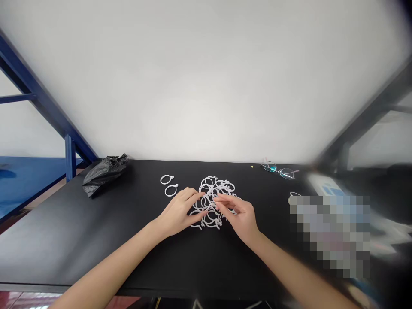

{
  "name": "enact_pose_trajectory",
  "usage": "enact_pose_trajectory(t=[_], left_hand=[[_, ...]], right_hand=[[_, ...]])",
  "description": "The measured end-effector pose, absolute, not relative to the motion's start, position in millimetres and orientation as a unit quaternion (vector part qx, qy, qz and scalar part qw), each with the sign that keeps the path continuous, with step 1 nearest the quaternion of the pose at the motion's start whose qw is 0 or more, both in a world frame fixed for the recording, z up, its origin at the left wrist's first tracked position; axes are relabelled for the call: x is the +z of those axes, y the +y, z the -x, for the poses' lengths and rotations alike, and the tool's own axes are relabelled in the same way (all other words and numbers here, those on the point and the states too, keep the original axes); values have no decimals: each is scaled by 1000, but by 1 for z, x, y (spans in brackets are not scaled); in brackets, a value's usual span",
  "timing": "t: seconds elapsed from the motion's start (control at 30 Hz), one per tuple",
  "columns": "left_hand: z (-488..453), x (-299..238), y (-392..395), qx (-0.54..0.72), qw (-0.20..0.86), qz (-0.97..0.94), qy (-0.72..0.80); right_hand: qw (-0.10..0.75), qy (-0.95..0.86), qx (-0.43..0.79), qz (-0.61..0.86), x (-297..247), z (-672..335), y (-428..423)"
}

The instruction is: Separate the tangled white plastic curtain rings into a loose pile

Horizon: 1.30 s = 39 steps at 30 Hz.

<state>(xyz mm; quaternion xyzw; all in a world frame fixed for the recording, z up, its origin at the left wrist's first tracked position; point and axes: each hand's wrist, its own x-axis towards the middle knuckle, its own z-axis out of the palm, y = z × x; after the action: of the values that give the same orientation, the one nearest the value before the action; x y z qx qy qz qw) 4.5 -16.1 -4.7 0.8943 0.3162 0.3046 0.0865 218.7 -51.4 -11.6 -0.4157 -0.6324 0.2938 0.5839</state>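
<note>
Left hand point(177, 211), fingers spread, steadies a tangle of light, stiff plastic rings point(210, 187) at center frame; right hand point(240, 216) pinches one ring point(220, 202).

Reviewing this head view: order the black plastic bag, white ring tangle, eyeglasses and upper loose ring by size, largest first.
Black plastic bag and white ring tangle: about alike, unranked. Then the eyeglasses. Then the upper loose ring, smallest.

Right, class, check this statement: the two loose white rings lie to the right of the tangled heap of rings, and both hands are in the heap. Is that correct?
Not quite: the head view shows the two loose white plastic rings to the left of the tangled heap of rings, not the right. Both hands are in the heap, as stated: left hand, right hand.
</note>
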Motion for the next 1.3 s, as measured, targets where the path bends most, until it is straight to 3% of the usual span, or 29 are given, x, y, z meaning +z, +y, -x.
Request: enact_pose_trajectory(t=[0.33, 0.8, 1.07, 1.2, 1.3], left_hand=[[48, 9, 19, 185, -58, -871, 451], [81, 6, 36, 62, -33, -818, 571], [79, 5, 36, 120, -38, -821, 557], [56, 6, 24, 243, 36, -844, 477], [32, 6, 6, 216, 149, -889, 375]], right_hand=[[603, -625, 249, 429, -9, -224, -50], [598, -648, 216, 419, -12, -225, -50], [594, -650, 216, 423, -12, -225, -49], [592, -651, 212, 425, -14, -225, -49], [590, -652, 207, 428, -14, -225, -49]])
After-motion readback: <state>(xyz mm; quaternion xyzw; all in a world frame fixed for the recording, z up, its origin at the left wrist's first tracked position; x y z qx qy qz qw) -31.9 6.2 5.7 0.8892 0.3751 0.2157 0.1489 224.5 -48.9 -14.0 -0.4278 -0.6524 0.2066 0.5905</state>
